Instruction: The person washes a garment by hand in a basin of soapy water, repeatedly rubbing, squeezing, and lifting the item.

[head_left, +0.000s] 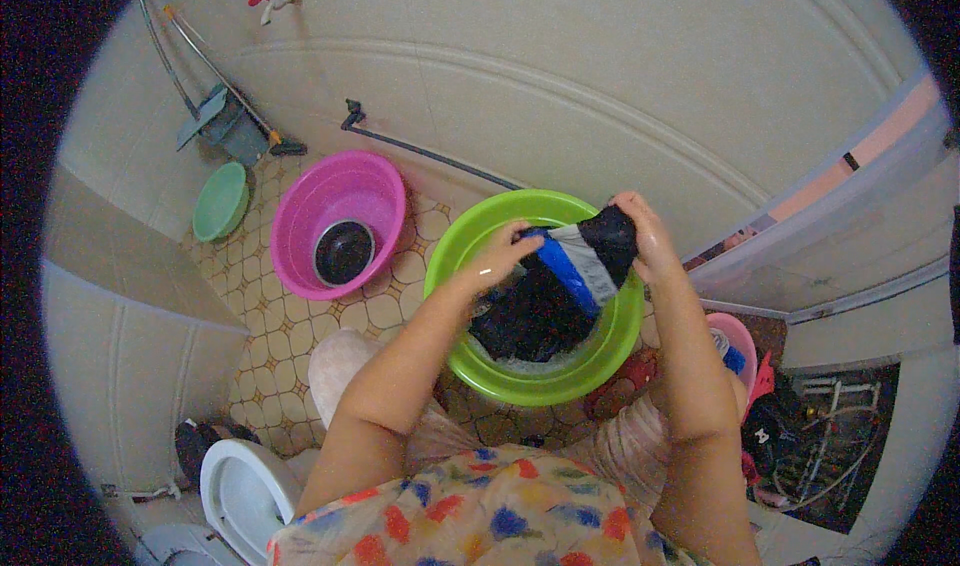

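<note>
A wet black garment (535, 311) with a blue and a light grey band hangs bunched over the bright green basin (530, 390). Its lower part rests in sudsy water inside. My left hand (505, 256) is closed on the garment by the blue band, its fingers curled over the cloth. On the other side, my right hand (648, 236) grips the garment's upper right end, holding it up near the basin's right rim. Folds of cloth hide some fingertips of both hands.
A pink tub (290, 236) holding a dark round pan (345, 253) stands to the left. Beyond it are a small green basin (221, 202) and a dustpan (235, 126). At lower left is a toilet (225, 476); a pink bucket with clothes (738, 341) sits at right.
</note>
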Demonstrator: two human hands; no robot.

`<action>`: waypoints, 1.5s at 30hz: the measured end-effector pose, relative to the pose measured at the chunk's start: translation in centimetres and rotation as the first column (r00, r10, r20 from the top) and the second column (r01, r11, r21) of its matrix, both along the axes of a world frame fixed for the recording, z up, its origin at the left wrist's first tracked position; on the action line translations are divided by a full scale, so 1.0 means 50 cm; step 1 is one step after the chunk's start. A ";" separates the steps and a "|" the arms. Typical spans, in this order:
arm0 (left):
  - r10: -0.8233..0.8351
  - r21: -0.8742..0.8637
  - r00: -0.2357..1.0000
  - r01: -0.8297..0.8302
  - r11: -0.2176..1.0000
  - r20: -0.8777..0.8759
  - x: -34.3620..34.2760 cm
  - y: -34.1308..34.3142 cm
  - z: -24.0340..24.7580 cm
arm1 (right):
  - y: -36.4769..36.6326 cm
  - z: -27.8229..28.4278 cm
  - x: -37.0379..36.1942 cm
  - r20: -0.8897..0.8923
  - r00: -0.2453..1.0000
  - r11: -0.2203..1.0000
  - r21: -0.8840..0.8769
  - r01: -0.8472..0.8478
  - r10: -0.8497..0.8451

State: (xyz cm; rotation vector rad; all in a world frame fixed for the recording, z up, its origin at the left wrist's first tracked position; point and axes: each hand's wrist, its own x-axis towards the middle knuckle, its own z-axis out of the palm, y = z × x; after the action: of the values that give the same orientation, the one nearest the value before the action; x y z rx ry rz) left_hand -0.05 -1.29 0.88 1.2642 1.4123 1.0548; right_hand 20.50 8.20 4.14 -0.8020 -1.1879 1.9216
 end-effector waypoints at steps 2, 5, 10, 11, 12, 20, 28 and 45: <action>0.121 0.074 0.992 -0.124 0.989 0.042 -0.001 0.001 0.020 | 0.006 -0.027 -0.003 0.323 0.946 0.988 0.146 -0.050 0.000; 0.230 0.076 0.932 -0.260 0.963 0.281 -0.014 0.006 0.015 | -0.027 -0.028 -0.024 0.674 0.725 0.721 0.431 -0.543 0.144; 0.416 0.106 0.907 -0.420 0.901 0.061 -0.023 0.027 -0.020 | -0.029 -0.026 -0.068 0.350 0.900 0.950 0.072 -0.302 0.260; 0.452 0.158 0.892 -0.445 0.881 -0.007 -0.022 0.035 -0.047 | -0.018 -0.064 -0.074 0.362 0.918 0.978 0.061 -0.200 0.165; 0.492 0.206 0.867 -0.469 0.859 -0.074 -0.025 0.037 -0.075 | -0.016 -0.091 -0.090 0.375 0.924 0.994 0.044 -0.099 0.075; 0.019 -0.134 0.656 -0.183 0.974 -0.754 -0.017 0.009 -0.198 | -0.073 -0.187 -0.158 0.933 0.330 0.728 0.326 -0.602 -0.145; 0.166 -0.149 0.794 -0.306 0.940 -0.585 0.003 0.028 -0.237 | -0.040 -0.301 -0.151 0.822 0.430 0.723 0.548 -0.421 -0.373; 0.410 -0.397 0.365 -0.112 0.911 0.836 0.105 0.034 -0.137 | -0.070 -0.161 -0.176 0.581 0.485 0.406 0.810 -0.424 -0.653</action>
State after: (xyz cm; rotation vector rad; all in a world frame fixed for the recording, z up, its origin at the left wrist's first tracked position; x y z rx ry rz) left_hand 5.20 0.42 -5.97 0.0692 0.7999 1.3934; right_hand 11.71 4.72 -3.92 -1.1649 -2.3689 0.1827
